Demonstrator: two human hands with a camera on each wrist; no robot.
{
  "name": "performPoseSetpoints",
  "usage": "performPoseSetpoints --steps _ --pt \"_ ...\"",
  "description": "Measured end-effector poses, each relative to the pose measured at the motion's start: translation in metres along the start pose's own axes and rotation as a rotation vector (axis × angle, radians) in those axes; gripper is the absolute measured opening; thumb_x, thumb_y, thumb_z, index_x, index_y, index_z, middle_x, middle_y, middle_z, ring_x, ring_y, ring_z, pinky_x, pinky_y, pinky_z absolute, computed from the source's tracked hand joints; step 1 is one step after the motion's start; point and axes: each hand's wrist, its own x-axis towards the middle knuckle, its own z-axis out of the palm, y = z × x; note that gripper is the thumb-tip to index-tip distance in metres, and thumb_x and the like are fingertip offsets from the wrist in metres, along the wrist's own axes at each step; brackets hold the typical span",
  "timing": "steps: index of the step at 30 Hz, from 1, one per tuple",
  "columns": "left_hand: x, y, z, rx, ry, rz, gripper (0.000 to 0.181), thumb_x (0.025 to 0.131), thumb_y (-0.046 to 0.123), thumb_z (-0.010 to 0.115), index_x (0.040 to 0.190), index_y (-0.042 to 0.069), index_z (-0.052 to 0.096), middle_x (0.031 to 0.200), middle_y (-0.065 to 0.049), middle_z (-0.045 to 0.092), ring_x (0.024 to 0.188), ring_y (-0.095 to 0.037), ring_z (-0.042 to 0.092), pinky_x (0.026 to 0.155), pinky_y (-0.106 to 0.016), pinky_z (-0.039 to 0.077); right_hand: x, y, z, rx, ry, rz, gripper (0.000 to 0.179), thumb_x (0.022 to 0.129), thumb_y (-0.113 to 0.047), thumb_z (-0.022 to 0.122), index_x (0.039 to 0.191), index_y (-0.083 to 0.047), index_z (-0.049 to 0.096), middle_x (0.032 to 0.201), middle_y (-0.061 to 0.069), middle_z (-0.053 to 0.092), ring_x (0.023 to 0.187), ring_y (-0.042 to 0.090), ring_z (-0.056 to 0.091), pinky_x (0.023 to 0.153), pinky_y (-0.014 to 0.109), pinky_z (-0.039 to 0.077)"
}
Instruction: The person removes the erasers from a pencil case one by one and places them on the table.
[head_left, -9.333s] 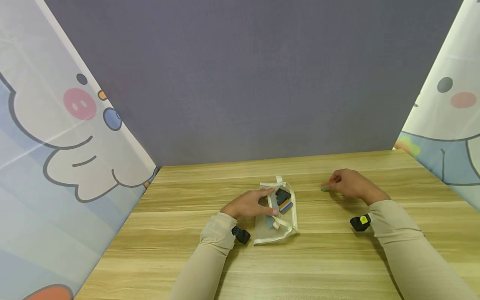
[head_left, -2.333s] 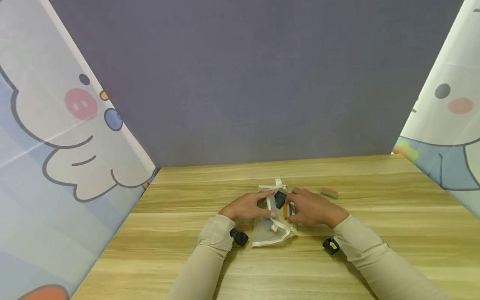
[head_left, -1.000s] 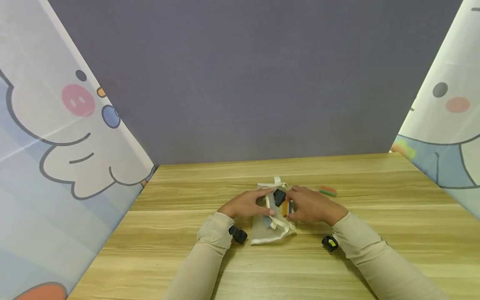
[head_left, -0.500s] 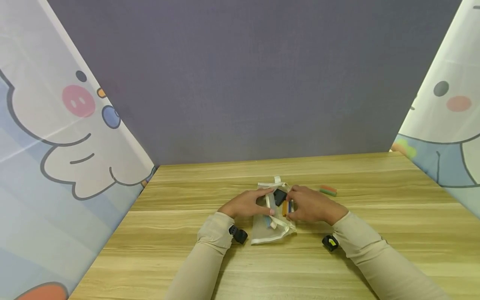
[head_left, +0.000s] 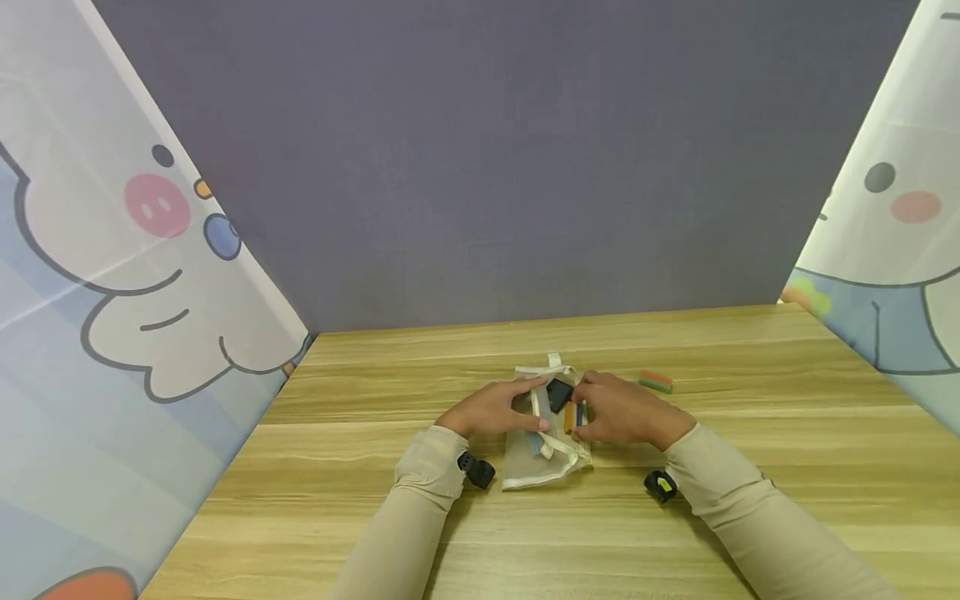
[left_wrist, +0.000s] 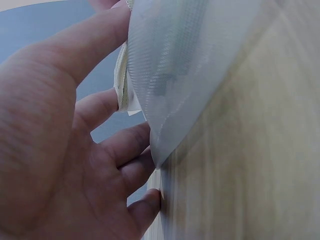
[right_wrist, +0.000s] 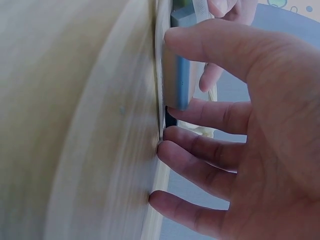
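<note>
Fingers of the right hand [head_left: 624, 410] are pinching the orange-and-blue block [head_left: 570, 419]; the left hand [head_left: 487, 408], fingers apart, is spreading the bag [head_left: 521, 468]: holding it wide is probably preventing snags.

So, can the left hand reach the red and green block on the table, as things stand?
Probably not directly: the right hand lies between the left hand and the red and green block.

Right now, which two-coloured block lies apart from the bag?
The red-and-green block, lying on the table beyond the right grip; the orange-and-blue block, held in that grip, is at the open bag.
</note>
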Motion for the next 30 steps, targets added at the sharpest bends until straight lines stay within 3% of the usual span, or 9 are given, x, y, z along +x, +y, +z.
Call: performPoseSetpoints --steps 10,25,30 --pt "-0.0002 0.0012 -0.0002 0.006 0.000 -0.002 0.077 0.091 0.053 0.070 0.157 0.036 0.035 0.162 0.002 0.029 0.146 -0.024 0.031 0.112 -0.047 0.035 -0.0008 0.0009 0.0003 0.001 0.004 -0.008 0.044 0.087 -0.040 0.078 0.115 -0.008 0.071 0.108 0.003 0.059 0.088 0.017 0.057 0.072 0.037 0.051" --pt "0.0011 0.0006 0.0008 -0.001 -0.005 0.000 0.077 0.090 0.053 0.071 0.156 0.038 0.034 0.162 0.002 0.029 0.146 -0.022 0.030 0.113 -0.046 0.034 -0.0013 0.0053 0.0000 0.049 0.023 -0.005 0.047 0.091 -0.041 0.073 0.122 -0.006 0.067 0.115 0.004 0.062 0.098 0.023 0.063 0.083 0.045 0.053" --pt "-0.0001 0.0017 0.0008 -0.019 -0.007 -0.009 0.078 0.090 0.054 0.071 0.157 0.037 0.035 0.162 0.002 0.028 0.147 -0.023 0.029 0.114 -0.047 0.033 0.0005 0.0068 0.0004 0.067 0.050 -0.012 0.037 0.091 -0.039 0.073 0.114 -0.010 0.068 0.106 0.000 0.062 0.085 0.014 0.059 0.075 0.039 0.051"
